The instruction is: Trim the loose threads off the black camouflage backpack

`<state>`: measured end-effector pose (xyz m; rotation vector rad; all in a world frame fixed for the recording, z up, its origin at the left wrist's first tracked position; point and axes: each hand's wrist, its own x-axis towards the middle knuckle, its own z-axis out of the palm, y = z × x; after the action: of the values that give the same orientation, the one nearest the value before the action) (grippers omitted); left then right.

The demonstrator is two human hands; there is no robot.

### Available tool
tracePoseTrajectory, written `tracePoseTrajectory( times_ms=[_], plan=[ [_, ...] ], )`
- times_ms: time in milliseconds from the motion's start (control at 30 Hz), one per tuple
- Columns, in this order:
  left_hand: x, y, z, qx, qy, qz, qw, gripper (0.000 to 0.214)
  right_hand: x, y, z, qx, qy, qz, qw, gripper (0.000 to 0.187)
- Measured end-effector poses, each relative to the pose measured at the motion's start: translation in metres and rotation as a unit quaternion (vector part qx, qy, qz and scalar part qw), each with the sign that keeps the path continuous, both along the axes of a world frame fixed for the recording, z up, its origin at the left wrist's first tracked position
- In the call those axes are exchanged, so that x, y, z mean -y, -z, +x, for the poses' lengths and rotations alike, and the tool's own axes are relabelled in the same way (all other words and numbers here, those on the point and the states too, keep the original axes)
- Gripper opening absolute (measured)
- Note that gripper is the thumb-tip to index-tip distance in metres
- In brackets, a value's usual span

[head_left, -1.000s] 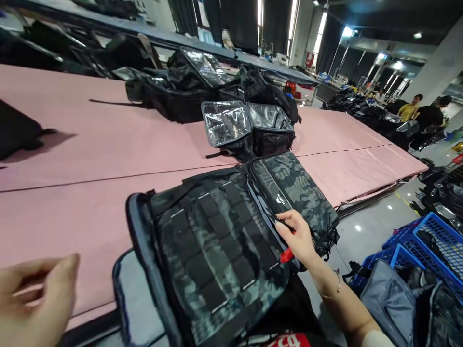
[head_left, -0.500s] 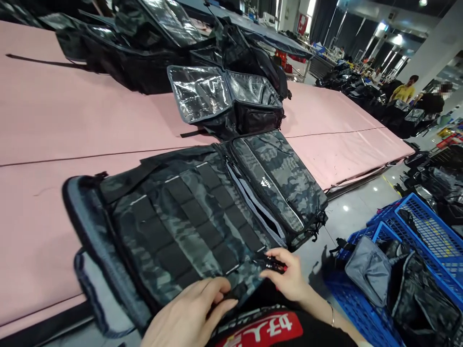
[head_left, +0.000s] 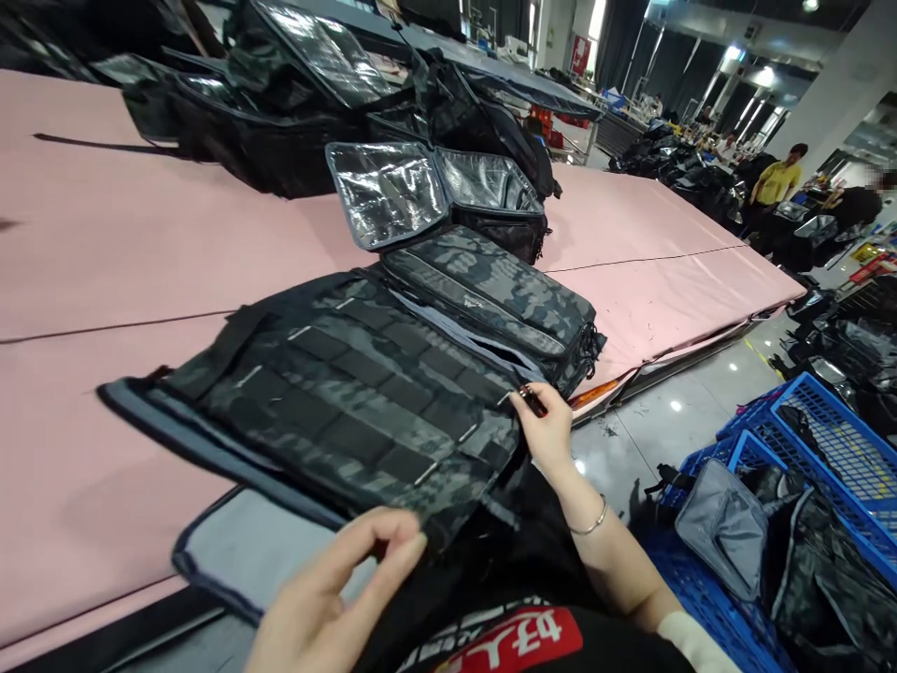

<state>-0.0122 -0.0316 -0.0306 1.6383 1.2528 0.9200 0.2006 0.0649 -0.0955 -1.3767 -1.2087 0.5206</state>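
Observation:
A dark camouflage backpack [head_left: 364, 393] with rows of black webbing lies spread on its back, its near edge against my body. At its lower edge my left hand [head_left: 343, 579] is closed, thumb and forefinger pinched on the fabric. A grey-lined flap [head_left: 259, 542] hangs open beside that hand. My right hand [head_left: 548, 430] is closed at the bag's right corner, around small thread snips [head_left: 533, 400], dark with a little red and mostly covered by the fingers. Beyond the webbing panel, a pocket [head_left: 483, 341] with grey lining gapes by the camouflage front section.
The bag rests on a pink-covered table [head_left: 126, 262]. An open silver-lined bag [head_left: 389, 192] and more dark bags [head_left: 266, 131] stand behind it. Blue crates [head_left: 833, 411] with bags are on the floor at right. A person in yellow [head_left: 776, 182] stands farther off.
The backpack has turned and its near side looks flatter. My right hand has moved up along its edge with the snips. My left hand has shifted slightly left, and more of the grey flap shows.

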Motion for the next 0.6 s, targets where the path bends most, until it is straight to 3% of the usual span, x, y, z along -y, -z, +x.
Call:
tracePoseTrajectory(
  times_ms=[100, 200, 367, 500, 600],
  plan=[
    [-0.004, 0.003, 0.000, 0.026, -0.118, -0.094, 0.988, 0.037, 0.008, -0.008, 0.002, -0.051, -0.034, -0.006, 0.998, 0.024],
    [-0.007, 0.006, 0.006, 0.055, -0.170, -0.121, 0.977, 0.051, 0.040, -0.013, 0.002, -0.054, -0.101, 0.000, 0.993, 0.024],
    [-0.010, 0.003, 0.018, 0.101, -0.184, -0.148, 0.967, 0.055, 0.082, -0.024, 0.004, 0.040, -0.181, 0.074, 0.980, 0.023],
    [-0.011, 0.000, 0.023, 0.103, -0.197, -0.138, 0.965, 0.056, 0.084, -0.037, 0.005, 0.155, -0.183, 0.176, 0.955, 0.024],
    [-0.011, 0.001, 0.022, 0.096, -0.191, -0.130, 0.968, 0.055, 0.081, -0.041, 0.006, 0.205, -0.187, 0.198, 0.940, 0.022]
  ],
)
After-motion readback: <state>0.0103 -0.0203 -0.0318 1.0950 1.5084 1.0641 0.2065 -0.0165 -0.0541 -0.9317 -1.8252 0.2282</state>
